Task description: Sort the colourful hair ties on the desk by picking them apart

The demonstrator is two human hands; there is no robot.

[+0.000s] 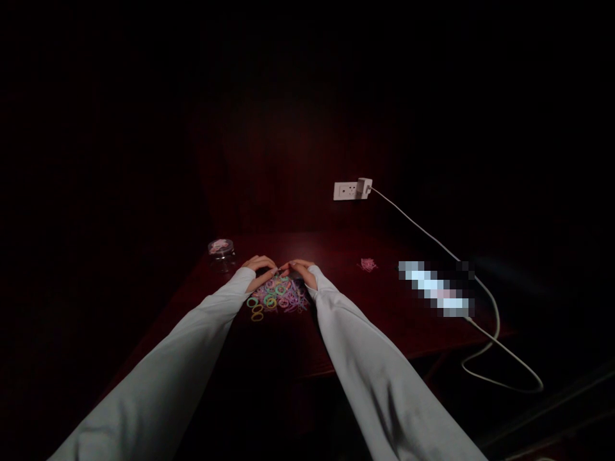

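Observation:
A heap of small hair ties [283,296], in pink, purple, green and yellow, lies on the dark red table. My left hand [259,266] curves around the heap's far left side, its fingers stretched and bent inward. From the far right, my right hand [300,267] arches over the heap's edge in the same way, fingers apart from the thumb. The fingertips of both hands nearly meet behind the heap. Whether any tie sits under the fingers is hidden. A few yellow and green ties [257,316] lie loose at the near left of the heap.
A clear jar [221,251] with pinkish contents near its top stands at the back left. A small pink pile [368,264] lies to the right. Beyond it, a blurred bright device [435,288] connects to a white cable [416,221] running from a wall socket [346,191].

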